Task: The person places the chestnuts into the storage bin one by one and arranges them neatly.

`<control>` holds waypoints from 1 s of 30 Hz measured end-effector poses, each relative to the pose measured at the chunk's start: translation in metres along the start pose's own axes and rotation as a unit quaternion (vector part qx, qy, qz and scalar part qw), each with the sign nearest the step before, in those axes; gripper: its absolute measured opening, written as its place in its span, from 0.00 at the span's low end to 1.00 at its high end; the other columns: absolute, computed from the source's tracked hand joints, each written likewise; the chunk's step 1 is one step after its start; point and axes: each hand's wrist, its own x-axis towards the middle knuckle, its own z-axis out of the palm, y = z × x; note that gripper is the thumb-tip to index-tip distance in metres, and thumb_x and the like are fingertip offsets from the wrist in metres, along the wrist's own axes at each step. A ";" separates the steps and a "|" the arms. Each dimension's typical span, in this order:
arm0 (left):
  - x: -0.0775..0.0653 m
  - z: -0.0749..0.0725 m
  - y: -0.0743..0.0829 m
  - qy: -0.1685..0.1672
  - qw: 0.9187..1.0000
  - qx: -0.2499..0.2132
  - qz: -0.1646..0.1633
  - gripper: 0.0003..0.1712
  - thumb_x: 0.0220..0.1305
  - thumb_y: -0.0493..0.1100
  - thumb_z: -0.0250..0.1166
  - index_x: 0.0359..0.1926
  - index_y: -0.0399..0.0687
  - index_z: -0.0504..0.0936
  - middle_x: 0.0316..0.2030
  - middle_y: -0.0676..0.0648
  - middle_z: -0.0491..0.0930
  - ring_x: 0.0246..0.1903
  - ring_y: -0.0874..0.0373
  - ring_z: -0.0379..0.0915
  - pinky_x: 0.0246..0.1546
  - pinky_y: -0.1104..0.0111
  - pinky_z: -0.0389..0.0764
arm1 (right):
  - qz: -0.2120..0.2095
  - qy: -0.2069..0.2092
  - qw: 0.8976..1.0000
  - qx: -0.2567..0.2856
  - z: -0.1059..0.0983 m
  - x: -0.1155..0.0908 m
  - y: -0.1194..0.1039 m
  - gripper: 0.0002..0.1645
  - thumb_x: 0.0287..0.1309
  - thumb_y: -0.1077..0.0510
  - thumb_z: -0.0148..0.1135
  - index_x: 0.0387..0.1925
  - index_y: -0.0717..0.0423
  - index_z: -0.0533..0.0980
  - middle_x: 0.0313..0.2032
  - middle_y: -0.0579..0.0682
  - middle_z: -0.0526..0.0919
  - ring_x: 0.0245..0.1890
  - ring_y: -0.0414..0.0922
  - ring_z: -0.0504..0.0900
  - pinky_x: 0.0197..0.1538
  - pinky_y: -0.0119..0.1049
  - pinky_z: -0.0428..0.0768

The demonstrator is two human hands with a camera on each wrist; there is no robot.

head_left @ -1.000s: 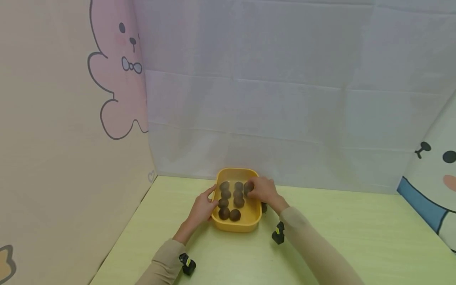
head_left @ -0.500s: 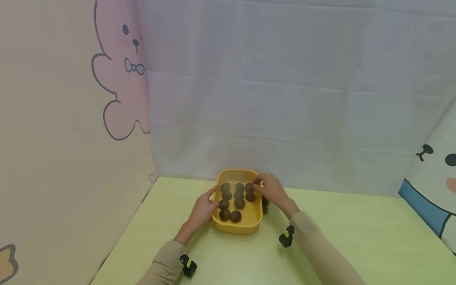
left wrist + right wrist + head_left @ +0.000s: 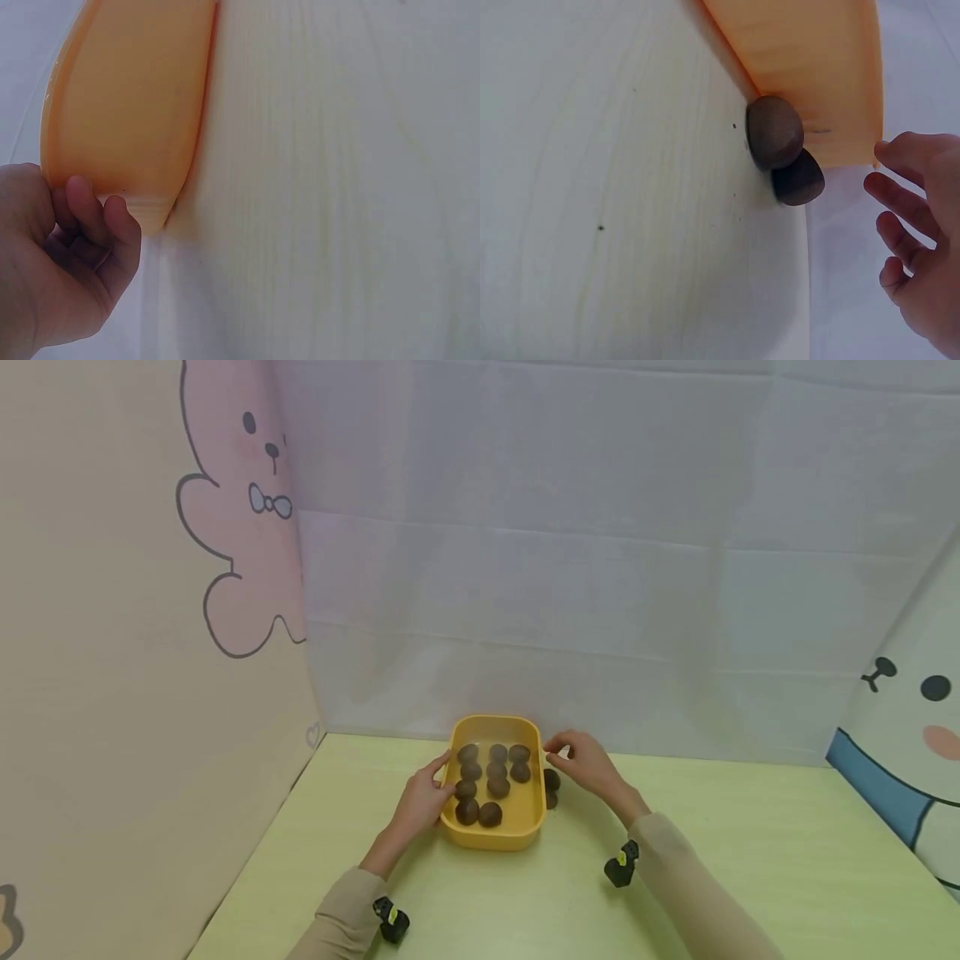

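A yellow plastic bin [image 3: 491, 841] stands on the table by the back wall. Several dark brown, egg-like round things [image 3: 497, 787] lie inside it in rough rows. At its left rim my left hand [image 3: 417, 797] grips the wall, thumb on top; the left wrist view shows that hand's curled fingers [image 3: 121, 225] against the outside. My right hand [image 3: 588, 764] hovers by the right rim with loosely bent fingers and nothing in them. Below it, two more brown round things [image 3: 775, 133] rest on the table against the bin's outer right side.
The pale green wood-grain table [image 3: 712, 860] extends to both sides. A white cloth wall [image 3: 562, 568] rises close behind the bin, and a cream panel with a pink bear [image 3: 251, 527] stands at the left. Each wrist carries a small black camera [image 3: 621, 864].
My right hand has let go of a brown round thing in the bin's right row and moved out over the right rim. The left hand keeps its grip on the bin.
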 end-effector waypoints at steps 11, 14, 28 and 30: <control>0.000 0.000 0.000 0.000 1.000 -0.001 -0.007 0.38 0.60 0.36 0.57 0.74 0.48 0.65 0.11 0.53 0.65 0.04 0.63 0.60 0.07 0.72 0.69 | 0.018 -0.098 0.994 0.045 0.005 -0.011 0.025 0.16 0.61 0.61 0.62 0.50 0.62 0.81 0.48 0.61 0.84 0.35 0.48 0.77 0.36 0.33 0.74; 0.000 0.000 0.000 0.000 1.000 -0.002 -0.004 0.38 0.60 0.36 0.56 0.74 0.48 0.65 0.11 0.53 0.65 0.04 0.64 0.60 0.07 0.72 0.69 | 0.023 -0.115 0.992 0.053 0.006 -0.013 0.027 0.19 0.59 0.61 0.61 0.53 0.61 0.80 0.51 0.61 0.83 0.30 0.42 0.73 0.32 0.30 0.72; 0.000 0.000 -0.001 -0.003 1.000 -0.004 -0.001 0.38 0.61 0.36 0.56 0.74 0.47 0.64 0.10 0.54 0.64 0.04 0.63 0.58 0.07 0.73 0.67 | 0.027 -0.113 0.993 0.028 0.009 -0.015 0.029 0.20 0.54 0.63 0.66 0.50 0.57 0.82 0.49 0.56 0.83 0.32 0.42 0.71 0.33 0.32 0.72; 0.000 -0.001 0.000 -0.004 1.000 -0.004 -0.002 0.38 0.61 0.36 0.56 0.74 0.47 0.64 0.10 0.53 0.64 0.04 0.63 0.59 0.07 0.73 0.67 | 0.036 -0.105 0.994 0.024 0.006 -0.015 0.028 0.20 0.54 0.63 0.66 0.50 0.55 0.83 0.50 0.55 0.83 0.34 0.44 0.72 0.35 0.33 0.72</control>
